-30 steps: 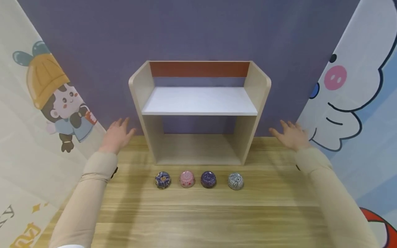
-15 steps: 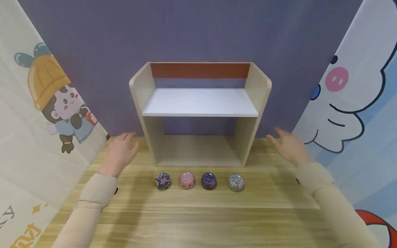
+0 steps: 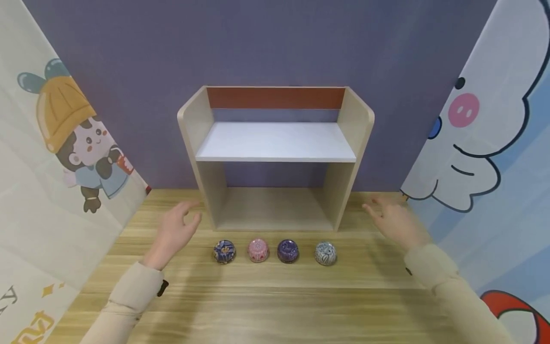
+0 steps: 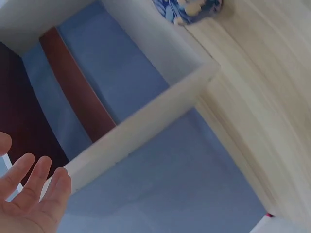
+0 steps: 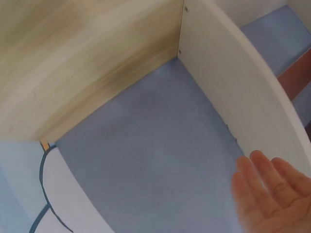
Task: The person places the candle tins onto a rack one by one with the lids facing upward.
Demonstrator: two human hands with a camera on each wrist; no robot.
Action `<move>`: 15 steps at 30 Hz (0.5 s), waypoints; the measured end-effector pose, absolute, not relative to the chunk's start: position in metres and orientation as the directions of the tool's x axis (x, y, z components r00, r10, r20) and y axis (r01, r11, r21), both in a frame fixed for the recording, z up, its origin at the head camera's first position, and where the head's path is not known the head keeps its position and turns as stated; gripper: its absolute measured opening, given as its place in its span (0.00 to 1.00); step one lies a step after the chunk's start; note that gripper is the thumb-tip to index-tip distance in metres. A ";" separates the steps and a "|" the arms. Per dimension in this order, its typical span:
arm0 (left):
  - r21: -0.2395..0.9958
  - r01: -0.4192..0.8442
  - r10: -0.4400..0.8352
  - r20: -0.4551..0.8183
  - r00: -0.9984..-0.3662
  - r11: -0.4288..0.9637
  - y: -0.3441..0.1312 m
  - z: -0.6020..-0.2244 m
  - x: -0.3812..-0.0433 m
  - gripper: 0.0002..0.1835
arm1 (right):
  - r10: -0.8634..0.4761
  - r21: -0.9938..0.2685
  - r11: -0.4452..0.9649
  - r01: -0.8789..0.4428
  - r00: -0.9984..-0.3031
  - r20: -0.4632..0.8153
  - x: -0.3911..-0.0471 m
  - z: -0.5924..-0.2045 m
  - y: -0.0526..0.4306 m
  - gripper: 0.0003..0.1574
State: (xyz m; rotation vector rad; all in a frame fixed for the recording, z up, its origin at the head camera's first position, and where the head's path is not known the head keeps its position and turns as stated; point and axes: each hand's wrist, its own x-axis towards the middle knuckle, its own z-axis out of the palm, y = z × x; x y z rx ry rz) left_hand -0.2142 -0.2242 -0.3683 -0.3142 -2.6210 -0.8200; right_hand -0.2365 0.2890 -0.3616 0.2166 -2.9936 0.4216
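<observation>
My left hand hovers over the table, left of the shelf unit and near a blue floral round tin. Its fingers are loosely extended and hold nothing. On the other side, my right hand is in the air beside the shelf's right panel, fingers relaxed, holding nothing. A pink round tin, a dark purple round tin and a grey-white patterned round tin continue the row in front of the shelf. In the left wrist view, part of the blue floral tin shows at the top.
A two-level shelf unit with a white upper board stands at the back of the wooden table. Behind it hangs a blue-grey backdrop. Cartoon-printed curtains flank the left and right sides.
Both hands have come down and nearer the body. The left hand has also moved right, toward the blue floral tin; the right hand has shifted slightly left. The tins stay in place.
</observation>
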 end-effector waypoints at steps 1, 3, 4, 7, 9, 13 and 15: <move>0.514 0.325 0.096 0.421 -0.902 0.794 -0.224 -0.369 -0.212 0.19 | -0.134 -0.271 0.948 -0.169 -0.981 0.143 -0.236 -0.365 0.288 0.50; 0.540 0.344 0.091 0.439 -0.894 0.768 -0.222 -0.369 -0.208 0.18 | -0.154 -0.297 0.934 -0.197 -0.975 0.163 -0.236 -0.371 0.285 0.47; 0.553 0.353 0.088 0.449 -0.889 0.754 -0.222 -0.369 -0.205 0.18 | -0.168 -0.313 0.925 -0.216 -0.970 0.173 -0.236 -0.375 0.284 0.44; 0.577 0.399 0.076 0.502 -0.862 0.712 -0.219 -0.367 -0.200 0.16 | -0.196 -0.347 0.901 -0.259 -0.959 0.205 -0.236 -0.385 0.280 0.37; 0.581 0.436 0.059 0.554 -0.831 0.687 -0.216 -0.365 -0.198 0.15 | -0.206 -0.345 0.897 -0.277 -0.952 0.228 -0.235 -0.391 0.278 0.34; 0.583 0.540 0.006 0.676 -0.737 0.607 -0.214 -0.357 -0.199 0.14 | -0.230 -0.326 0.892 -0.313 -0.935 0.270 -0.232 -0.395 0.271 0.30; 0.571 0.592 -0.018 0.728 -0.685 0.569 -0.213 -0.351 -0.202 0.13 | -0.241 -0.323 0.888 -0.328 -0.929 0.279 -0.231 -0.395 0.267 0.30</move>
